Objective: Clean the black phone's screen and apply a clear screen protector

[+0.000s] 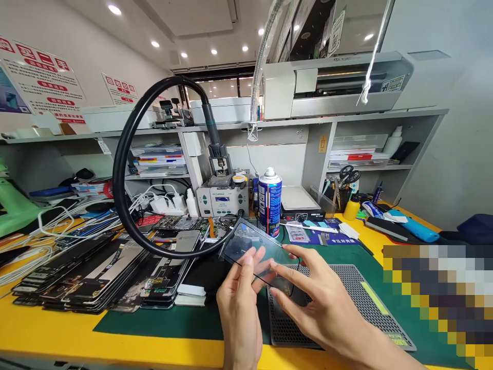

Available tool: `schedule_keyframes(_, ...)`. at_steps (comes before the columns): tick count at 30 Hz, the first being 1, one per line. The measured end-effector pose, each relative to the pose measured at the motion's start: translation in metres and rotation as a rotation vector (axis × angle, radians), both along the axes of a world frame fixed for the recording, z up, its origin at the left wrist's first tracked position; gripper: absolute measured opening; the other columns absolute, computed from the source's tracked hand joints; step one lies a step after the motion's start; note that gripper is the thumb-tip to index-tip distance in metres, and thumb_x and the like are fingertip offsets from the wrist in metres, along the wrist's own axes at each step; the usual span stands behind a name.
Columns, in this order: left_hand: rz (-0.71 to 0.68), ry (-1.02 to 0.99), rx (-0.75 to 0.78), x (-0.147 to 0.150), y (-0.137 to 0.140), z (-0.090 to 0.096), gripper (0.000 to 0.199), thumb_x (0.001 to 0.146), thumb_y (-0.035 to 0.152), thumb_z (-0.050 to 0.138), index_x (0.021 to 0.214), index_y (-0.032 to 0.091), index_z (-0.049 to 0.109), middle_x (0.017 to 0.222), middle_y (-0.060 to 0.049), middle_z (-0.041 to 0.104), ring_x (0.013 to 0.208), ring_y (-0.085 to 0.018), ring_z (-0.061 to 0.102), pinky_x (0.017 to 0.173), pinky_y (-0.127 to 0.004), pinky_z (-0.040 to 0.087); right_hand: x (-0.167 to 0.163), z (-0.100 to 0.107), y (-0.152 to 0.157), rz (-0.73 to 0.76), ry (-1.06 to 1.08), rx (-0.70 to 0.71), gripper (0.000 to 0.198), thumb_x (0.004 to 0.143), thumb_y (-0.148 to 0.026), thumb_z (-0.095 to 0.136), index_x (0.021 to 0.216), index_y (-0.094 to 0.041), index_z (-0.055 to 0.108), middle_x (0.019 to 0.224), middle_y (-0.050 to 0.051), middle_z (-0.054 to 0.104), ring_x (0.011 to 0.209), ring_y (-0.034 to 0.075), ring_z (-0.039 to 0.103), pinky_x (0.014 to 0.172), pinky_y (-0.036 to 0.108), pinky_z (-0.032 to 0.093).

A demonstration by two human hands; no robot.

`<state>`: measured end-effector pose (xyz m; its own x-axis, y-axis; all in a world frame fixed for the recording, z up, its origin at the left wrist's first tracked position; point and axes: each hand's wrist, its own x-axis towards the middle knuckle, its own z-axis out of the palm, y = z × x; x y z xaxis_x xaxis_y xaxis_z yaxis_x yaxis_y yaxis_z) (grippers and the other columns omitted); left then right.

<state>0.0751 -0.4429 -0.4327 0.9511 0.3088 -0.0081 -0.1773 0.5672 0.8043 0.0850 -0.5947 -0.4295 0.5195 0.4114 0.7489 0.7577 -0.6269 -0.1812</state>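
Observation:
Between my two hands is a clear phone screen glass [243, 240] with a thin black border, tilted and see-through. My left hand [242, 295] is closed on its lower left edge, thumb in front and fingers showing through from behind. My right hand [321, 295] grips the right end, with fingertips along the edges and surface. Under the right hand lies a grey perforated mat [356, 298] on a green work mat [165, 325]. A blue spray can [270, 203] with a white cap stands just behind the glass.
Stacked phone screens [92, 272] and phone parts [169, 272] cover the left side. A black hose [117, 169] loops from the rework station [222, 199]. Behind stand a heating plate [302, 200], a yellow bottle [352, 208] and scissors [349, 174]. A blurred patch covers the right edge.

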Motion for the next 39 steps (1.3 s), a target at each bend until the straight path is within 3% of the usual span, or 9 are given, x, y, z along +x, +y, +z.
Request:
schedule_keyframes(5,0.022,0.039,0.02,0.002,0.001,-0.001,0.03,0.09,0.038,0.072,0.105,0.012,0.075,0.116,-0.017,0.076,0.097,-0.027,0.075,0.083,-0.037,0.062,-0.005,0.005,-0.003,-0.007,-0.003,-0.035,0.032,0.09,-0.029,0.07,0.123,-0.025,0.069,0.131,0.016,0.058,0.116,0.032,0.059,0.089,0.05,0.056)
schedule_keyframes(8,0.037,0.044,0.043,0.001,0.001,0.0,0.034,0.089,0.04,0.073,0.106,0.011,0.075,0.111,-0.017,0.077,0.093,-0.025,0.075,0.078,-0.035,0.063,-0.005,0.018,-0.008,0.009,0.063,0.099,0.036,0.09,-0.035,0.07,0.125,-0.025,0.069,0.127,0.014,0.062,0.115,0.03,0.061,0.095,0.049,0.052)
schedule_keyframes(12,0.022,0.031,0.078,-0.003,0.001,0.001,0.036,0.087,0.041,0.075,0.105,0.009,0.075,0.107,-0.016,0.078,0.081,-0.021,0.074,0.068,-0.031,0.063,0.005,0.042,-0.015,0.023,0.58,0.4,0.031,0.093,-0.04,0.064,0.117,-0.022,0.072,0.117,0.009,0.07,0.109,0.025,0.065,0.093,0.041,0.052)
schedule_keyframes(14,0.006,0.028,0.089,-0.005,0.001,0.001,0.037,0.086,0.041,0.077,0.105,0.01,0.075,0.105,-0.016,0.078,0.077,-0.019,0.072,0.062,-0.028,0.061,0.012,0.049,-0.017,0.155,0.948,0.499,0.033,0.088,-0.043,0.069,0.11,-0.018,0.072,0.103,0.007,0.073,0.098,0.022,0.067,0.086,0.036,0.052)
schedule_keyframes(16,-0.001,0.026,0.101,-0.007,0.0,0.001,0.038,0.084,0.042,0.078,0.105,0.01,0.075,0.103,-0.015,0.078,0.075,-0.018,0.071,0.058,-0.026,0.059,0.017,0.05,-0.018,0.303,1.193,0.525,0.032,0.084,-0.043,0.074,0.099,-0.015,0.073,0.089,0.006,0.072,0.084,0.019,0.067,0.078,0.032,0.052)
schedule_keyframes(18,-0.009,0.014,0.122,-0.008,0.0,0.0,0.038,0.083,0.043,0.079,0.104,0.011,0.076,0.1,-0.013,0.078,0.075,-0.018,0.07,0.056,-0.026,0.059,0.02,0.047,-0.019,0.389,1.294,0.503,0.033,0.081,-0.046,0.077,0.088,-0.014,0.073,0.081,0.004,0.071,0.073,0.016,0.065,0.071,0.029,0.052)
schedule_keyframes(25,-0.048,0.034,0.202,-0.01,0.001,-0.001,0.044,0.083,0.049,0.077,0.105,0.011,0.075,0.085,-0.008,0.074,0.066,-0.015,0.064,0.056,-0.025,0.055,0.02,0.036,-0.019,0.47,1.38,0.47,0.044,0.078,-0.056,0.079,0.076,-0.012,0.073,0.07,0.004,0.069,0.06,0.013,0.063,0.054,0.023,0.052)
schedule_keyframes(31,-0.217,-0.024,0.419,-0.017,0.007,-0.008,0.032,0.088,0.044,0.074,0.096,0.013,0.074,0.076,-0.004,0.07,0.068,-0.014,0.063,0.066,-0.025,0.054,0.019,0.034,-0.018,0.466,1.35,0.535,0.051,0.075,-0.062,0.08,0.075,-0.011,0.074,0.074,0.007,0.072,0.061,0.015,0.065,0.057,0.027,0.056)
schedule_keyframes(39,-0.111,-0.011,0.488,-0.019,0.015,-0.002,0.033,0.084,0.047,0.076,0.088,0.014,0.075,0.071,-0.002,0.068,0.062,-0.015,0.065,0.062,-0.024,0.055,0.019,0.028,-0.016,0.363,1.266,0.49,0.047,0.073,-0.058,0.082,0.057,-0.015,0.069,0.058,0.001,0.066,0.051,0.013,0.06,0.052,0.024,0.051)
